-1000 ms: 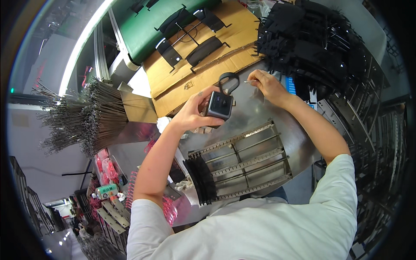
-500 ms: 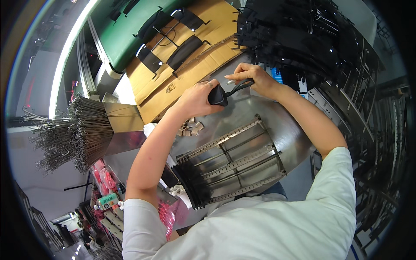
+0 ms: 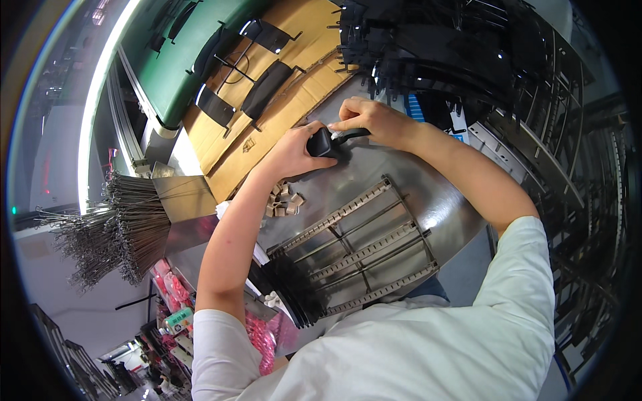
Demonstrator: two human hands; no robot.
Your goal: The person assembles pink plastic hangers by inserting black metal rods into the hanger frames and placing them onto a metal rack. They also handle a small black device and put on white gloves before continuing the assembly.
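The small black part (image 3: 322, 142) sits on the round metal table (image 3: 441, 207), at its far edge beside the cardboard sheet (image 3: 294, 87). Your left hand (image 3: 294, 150) is curled around the part's near side, fingers closed on it. Your right hand (image 3: 371, 120) pinches a thin black strip (image 3: 351, 134) that meets the part. Nearer you on the table lies a slotted metal rack (image 3: 361, 247), with small tan pieces (image 3: 284, 200) just left of it.

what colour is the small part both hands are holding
Black part, seen best in the head view.
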